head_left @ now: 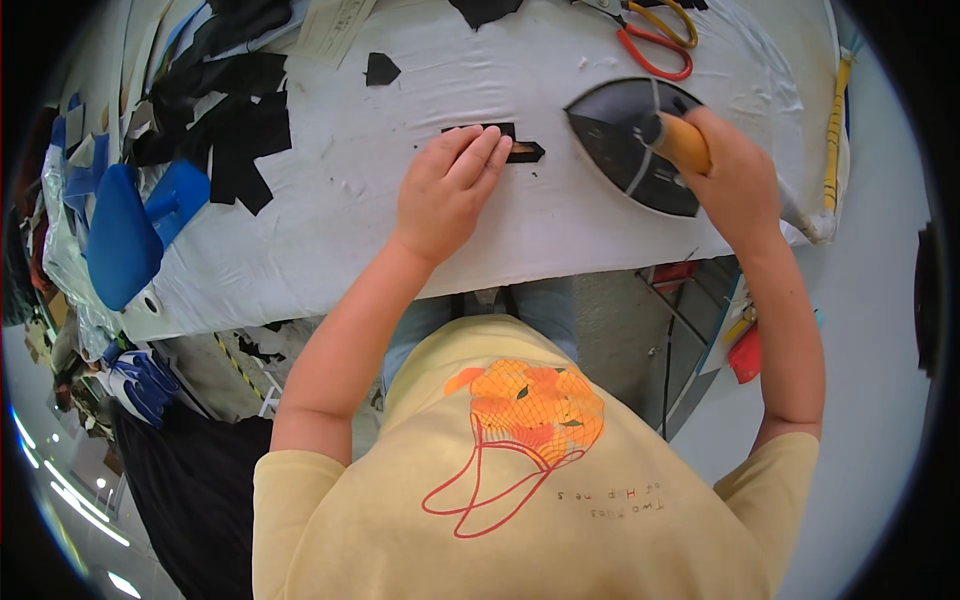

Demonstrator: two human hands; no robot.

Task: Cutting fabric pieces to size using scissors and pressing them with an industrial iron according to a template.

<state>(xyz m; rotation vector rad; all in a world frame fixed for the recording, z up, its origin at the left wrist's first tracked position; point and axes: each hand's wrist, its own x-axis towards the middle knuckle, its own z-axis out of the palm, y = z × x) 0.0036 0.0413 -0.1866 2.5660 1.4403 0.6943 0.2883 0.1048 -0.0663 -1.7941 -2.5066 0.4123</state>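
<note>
My right hand (pixel 738 175) is wrapped round the wooden handle of a dark clothes iron (pixel 610 135), which stands on the white cloth-covered table (pixel 340 210). Left of the iron, my left hand (pixel 445 190) lies with its fingers stretched out over a small black fabric piece (pixel 525 152). That piece has a pointed right end, and a brownish strip shows in its middle. The rest of it is hidden under my fingers. Another small pointed black fabric piece (pixel 381 69) lies apart, farther back and to the left.
Red-and-orange-handled scissors (pixel 655 50) lie at the far right, behind the iron. Black fabric pieces (pixel 235 130) pile up on the left, beside a blue curved object (pixel 125 235). A yellow-wrapped cord (pixel 833 140) runs along the table's right edge.
</note>
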